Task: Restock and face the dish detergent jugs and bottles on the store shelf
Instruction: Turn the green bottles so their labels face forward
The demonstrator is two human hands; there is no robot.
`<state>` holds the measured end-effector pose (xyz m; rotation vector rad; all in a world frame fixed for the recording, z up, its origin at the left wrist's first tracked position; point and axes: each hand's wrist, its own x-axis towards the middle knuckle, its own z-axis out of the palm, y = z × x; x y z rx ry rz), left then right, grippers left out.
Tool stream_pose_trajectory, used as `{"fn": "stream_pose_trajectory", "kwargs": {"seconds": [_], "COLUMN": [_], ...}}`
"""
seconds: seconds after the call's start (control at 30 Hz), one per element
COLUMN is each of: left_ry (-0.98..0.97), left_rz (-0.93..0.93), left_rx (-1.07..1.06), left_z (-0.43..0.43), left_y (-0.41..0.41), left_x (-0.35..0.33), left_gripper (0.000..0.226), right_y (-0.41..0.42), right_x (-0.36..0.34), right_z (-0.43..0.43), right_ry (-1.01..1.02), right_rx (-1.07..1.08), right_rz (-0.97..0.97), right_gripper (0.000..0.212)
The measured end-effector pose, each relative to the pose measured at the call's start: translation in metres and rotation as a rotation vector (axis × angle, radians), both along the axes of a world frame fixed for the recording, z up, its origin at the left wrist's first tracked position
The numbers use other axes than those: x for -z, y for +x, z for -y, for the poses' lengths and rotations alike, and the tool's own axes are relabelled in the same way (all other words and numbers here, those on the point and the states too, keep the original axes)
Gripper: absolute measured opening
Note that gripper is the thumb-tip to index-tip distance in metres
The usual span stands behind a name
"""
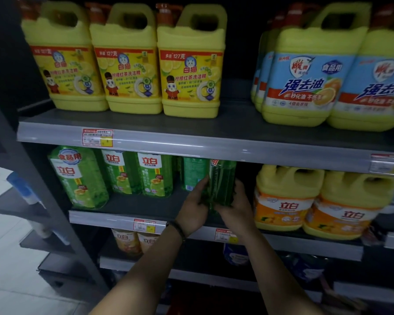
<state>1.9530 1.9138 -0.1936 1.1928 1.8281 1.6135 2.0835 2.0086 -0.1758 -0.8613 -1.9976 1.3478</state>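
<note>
A green dish detergent bottle (222, 180) stands on the middle shelf (146, 201), its label turned sideways. My left hand (195, 206) grips its lower left side and my right hand (236, 205) grips its lower right side. Just left of it stands another green bottle (191, 172) with its back label showing. Further left, three green bottles (121, 171) face forward. Two yellow jugs with orange labels (284, 198) sit to the right on the same shelf.
The top shelf (237, 123) carries three yellow lemon-label jugs (127, 62) at left and blue-label yellow jugs (309, 69) at right, with a gap between them. Orange pouches (134, 241) sit on the lower shelf. A grey upright (43, 185) borders the left.
</note>
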Motion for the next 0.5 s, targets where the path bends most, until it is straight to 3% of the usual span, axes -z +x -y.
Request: {"fn": "stream_pose_trajectory", "kwargs": {"seconds": [0.23,0.5], "left_ry": [0.063,0.058], "left_rz": [0.042,0.119], "left_rx": [-0.037,-0.060], "left_z": [0.024,0.048], "left_y": [0.020,0.031], "left_x": [-0.004,-0.010], "left_gripper": [0.069,0.071], "right_y": [0.015,0.015], "right_x": [0.003,0.000], "right_z": [0.015,0.028], "right_ry": [0.014,0.133], "right_rx": [-0.042,-0.010], "right_rz": [-0.005,0.072], "right_gripper": [0.088,0.080]}}
